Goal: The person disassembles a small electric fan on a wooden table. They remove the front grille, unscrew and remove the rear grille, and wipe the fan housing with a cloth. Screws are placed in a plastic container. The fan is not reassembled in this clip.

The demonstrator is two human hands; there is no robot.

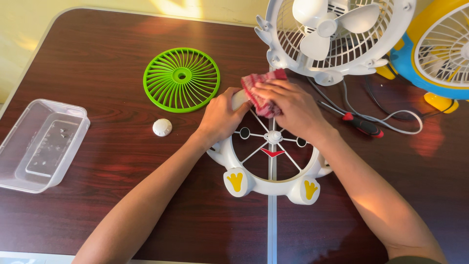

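A: How far are we? Our left hand (222, 115) grips the white fan frame (271, 183) lying mid-tabletop (97, 205), right hand (288, 105) clutching the red cloth (261, 83) on its top rim

B: Still wiping; green grille (181, 79) sits off, reassembly's left

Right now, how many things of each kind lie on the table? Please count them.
Fans: 2
Loose fan grilles: 2
Round white cap: 1
Clear plastic box: 1
Screwdriver: 1
Red cloth: 1
Total: 8
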